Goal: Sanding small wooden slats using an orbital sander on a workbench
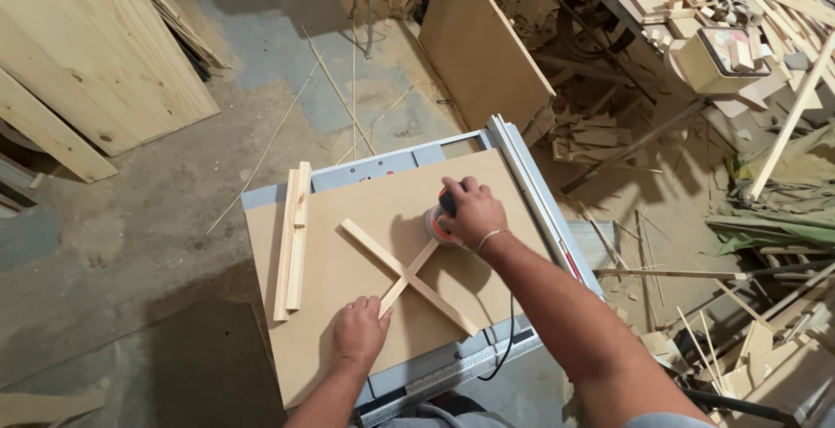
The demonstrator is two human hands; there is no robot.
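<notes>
Right grip clenched over the top of an orange sander, pressed on the far end of one cross arm. Left grip flat, fingers spread — pinning that arm's near end to the board on the bench. Cross lies between the hands, mid-board; the sanded arm runs from left hand up-right to the sander. Two loose strips lie left, apart.

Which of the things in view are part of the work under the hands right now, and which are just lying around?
In use: wooden cross pinned by the left hand; orange sander gripped by the right hand; brown board underneath.

Lying about: loose wooden strips on the board's left; plywood sheets; offcut pile; thin slivers on the floor.
</notes>
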